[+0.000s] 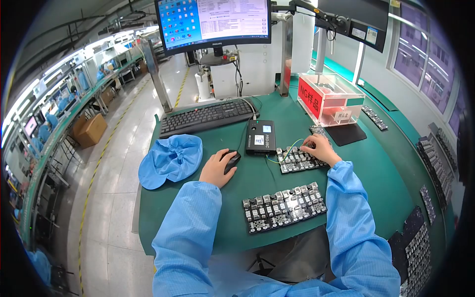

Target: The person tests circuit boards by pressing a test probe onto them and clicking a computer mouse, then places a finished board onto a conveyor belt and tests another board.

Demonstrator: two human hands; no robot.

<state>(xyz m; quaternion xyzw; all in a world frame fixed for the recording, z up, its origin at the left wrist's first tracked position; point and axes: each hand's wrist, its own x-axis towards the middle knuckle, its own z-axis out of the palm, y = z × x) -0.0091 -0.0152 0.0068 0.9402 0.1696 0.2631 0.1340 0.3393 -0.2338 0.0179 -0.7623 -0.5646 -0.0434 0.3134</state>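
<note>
My left hand [217, 167] is wrapped over a black computer mouse [232, 161] on the green mat. At the upper circuit board panel [296, 161], my right hand [320, 148] has its fingers pinched over the panel's upper right part. A thin yellow-green wire [292, 148] loops from the black programmer box [261, 137] up to those fingertips; its end is hidden by them. The box is marked PRO-08C and has a small lit screen. Nearer to me lies a second circuit board panel [284, 208], flat on the mat and untouched.
A keyboard [208, 118] and a monitor [214, 24] stand at the back. A blue cap [171, 159] lies left of the mouse. The clear box with a red label [330, 101] stands at the back right. More board panels [419, 255] line the right side.
</note>
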